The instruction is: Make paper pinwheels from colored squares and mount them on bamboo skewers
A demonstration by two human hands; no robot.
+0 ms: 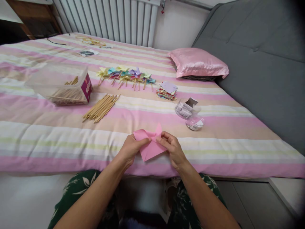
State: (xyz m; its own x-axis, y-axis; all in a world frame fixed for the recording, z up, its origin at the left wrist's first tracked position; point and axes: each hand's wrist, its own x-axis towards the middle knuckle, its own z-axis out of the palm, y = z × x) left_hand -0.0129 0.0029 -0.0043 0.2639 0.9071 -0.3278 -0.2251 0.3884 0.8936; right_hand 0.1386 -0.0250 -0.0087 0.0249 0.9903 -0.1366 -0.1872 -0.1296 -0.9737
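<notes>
Between my hands is a square of pink paper (pixel 152 150), with its far corners curled in toward the middle. My left hand (pixel 132 147) pinches it from the left, thumb pressed near the centre. From the right, my right hand (pixel 173 148) grips it with thumb and bent fingers, beside a corner that stands up. The paper is held over the near edge of the bed. Beyond it to the left lies a bundle of thin wooden sticks (pixel 102 108). Farther back is a group of finished-looking paper pinwheels (pixel 126 75) on sticks, in several colours.
A clear plastic box (pixel 64 83) with more sticks stands at the left. A stack of coloured paper (pixel 167 90) and two small clear containers (pixel 184 109) lie to the right. Behind are a pink pillow (pixel 200 63), grey headboard (pixel 257 51) and white radiator (pixel 111 20).
</notes>
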